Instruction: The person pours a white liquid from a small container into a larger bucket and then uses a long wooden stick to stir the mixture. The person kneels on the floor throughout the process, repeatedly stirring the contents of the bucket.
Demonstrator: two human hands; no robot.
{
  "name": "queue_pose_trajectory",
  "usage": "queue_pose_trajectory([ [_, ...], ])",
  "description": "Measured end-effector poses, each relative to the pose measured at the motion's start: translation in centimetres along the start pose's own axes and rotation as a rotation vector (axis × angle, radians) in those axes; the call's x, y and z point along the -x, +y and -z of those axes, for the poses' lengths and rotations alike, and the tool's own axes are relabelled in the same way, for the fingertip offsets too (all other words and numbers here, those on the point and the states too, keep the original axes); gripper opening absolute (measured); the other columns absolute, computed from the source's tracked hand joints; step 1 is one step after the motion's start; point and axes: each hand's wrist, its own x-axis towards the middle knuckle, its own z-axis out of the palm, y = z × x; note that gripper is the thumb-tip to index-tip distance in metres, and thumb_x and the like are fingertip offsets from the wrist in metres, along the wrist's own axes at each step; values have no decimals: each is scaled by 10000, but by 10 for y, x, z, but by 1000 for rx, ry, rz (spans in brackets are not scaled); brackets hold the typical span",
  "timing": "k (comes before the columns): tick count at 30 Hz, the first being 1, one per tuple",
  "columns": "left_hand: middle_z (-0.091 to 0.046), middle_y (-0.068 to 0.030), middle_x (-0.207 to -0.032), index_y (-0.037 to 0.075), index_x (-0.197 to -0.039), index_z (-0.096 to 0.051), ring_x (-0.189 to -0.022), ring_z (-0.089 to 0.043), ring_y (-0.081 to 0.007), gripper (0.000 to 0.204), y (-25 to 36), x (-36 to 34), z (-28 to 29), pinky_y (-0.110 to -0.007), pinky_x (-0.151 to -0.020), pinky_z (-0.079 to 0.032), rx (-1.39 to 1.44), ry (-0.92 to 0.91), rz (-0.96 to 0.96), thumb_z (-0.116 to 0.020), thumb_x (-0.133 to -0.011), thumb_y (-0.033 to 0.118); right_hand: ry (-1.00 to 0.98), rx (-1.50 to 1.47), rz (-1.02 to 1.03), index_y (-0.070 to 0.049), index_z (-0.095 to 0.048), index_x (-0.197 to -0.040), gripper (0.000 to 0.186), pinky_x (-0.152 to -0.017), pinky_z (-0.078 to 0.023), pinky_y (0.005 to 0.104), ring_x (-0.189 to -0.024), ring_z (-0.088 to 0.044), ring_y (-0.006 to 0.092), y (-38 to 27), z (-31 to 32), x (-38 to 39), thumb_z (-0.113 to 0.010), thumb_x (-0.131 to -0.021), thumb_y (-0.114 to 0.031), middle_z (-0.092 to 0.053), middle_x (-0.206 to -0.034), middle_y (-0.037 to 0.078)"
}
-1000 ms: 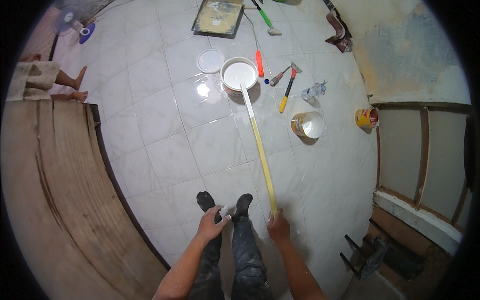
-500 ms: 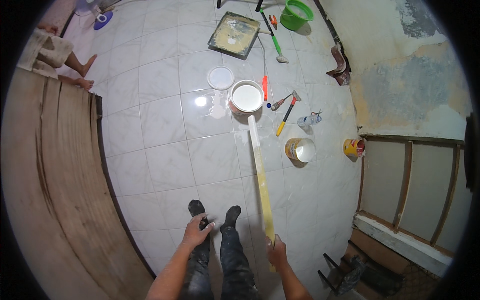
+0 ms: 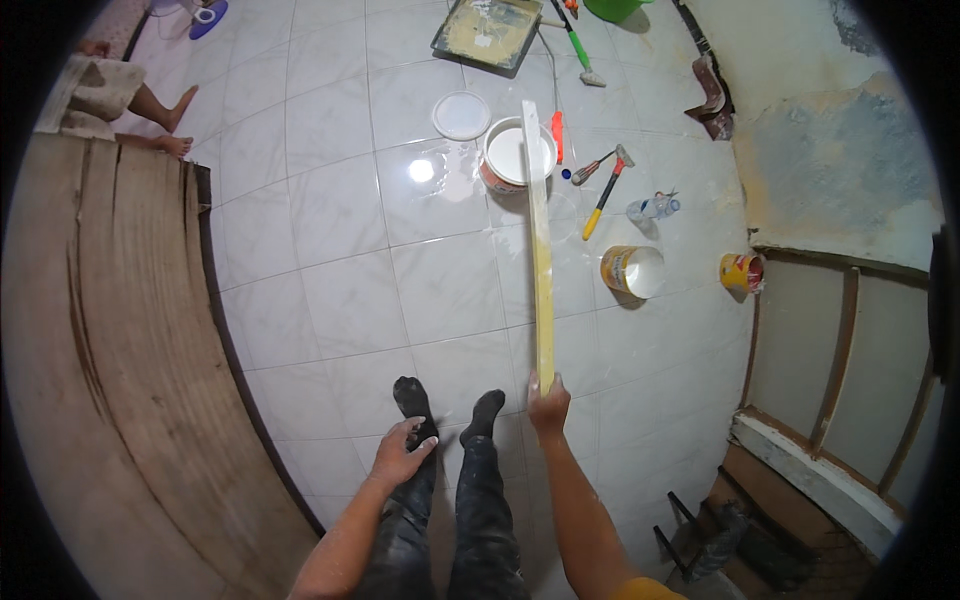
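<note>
My right hand [image 3: 549,405] grips the near end of a long wooden stick [image 3: 543,290], yellowish along its length and white-coated at the far part. The stick's far end passes above the right side of an open bucket of white paint [image 3: 505,158]; whether it touches the rim I cannot tell. Nothing is in my left hand [image 3: 405,452], which hovers over my left leg with its fingers apart. Just left of the bucket, a round white lid [image 3: 461,116] lies on the tiles. A yellow can [image 3: 622,271] with a white inside stands to the right.
Beyond the bucket lie a paint tray [image 3: 488,35] and a green-handled scraper [image 3: 580,50]. A yellow-and-red-handled scraper [image 3: 607,195], a plastic bottle [image 3: 655,208] and a red-yellow can [image 3: 741,273] sit right. Wooden boards [image 3: 130,300] border the left; another person's feet [image 3: 175,146] show behind.
My right hand has moved forward with the stick, whose far end now reaches over the bucket instead of stopping short of it. My left hand stays free, and the view has shifted.
</note>
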Motion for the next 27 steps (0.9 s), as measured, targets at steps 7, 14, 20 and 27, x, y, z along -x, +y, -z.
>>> queue_pose_trajectory([
  [7,-657,-203,-1316,33,-1416,-604,-1141,-674,-314,606,-34,-24,-25,-425,-1017,-534,-70,-69,23,-753,-950,390,-39,-9,-146,50,-596,-1073,458,-739,-542,567,-857,-673,536,23,-92,-87,-644,-1035,-404,-697,-904,323],
  [14,-675,-219,-1302,21,-1404,-613,-1196,-664,-319,606,-74,-34,-48,-408,-1054,-510,-76,-49,102,-757,-948,394,-102,135,-143,43,-575,-1125,508,-757,-576,549,-866,-706,484,44,-133,-95,-600,-1046,-458,-704,-919,303],
  [20,-672,-224,-1325,3,-1399,-607,-1186,-683,-318,606,-86,7,-33,-410,-1036,-525,-31,-70,176,-767,-947,374,-108,350,-200,42,-570,-1132,518,-737,-604,511,-845,-727,444,69,-89,-10,-578,-1047,-470,-715,-926,279],
  [27,-663,-210,-1350,16,-1425,-584,-1186,-692,-308,611,-47,9,13,-419,-1019,-543,11,7,158,-764,-956,363,-228,423,-238,102,-547,-1182,570,-753,-599,524,-822,-736,443,53,4,49,-573,-1050,-452,-723,-893,277],
])
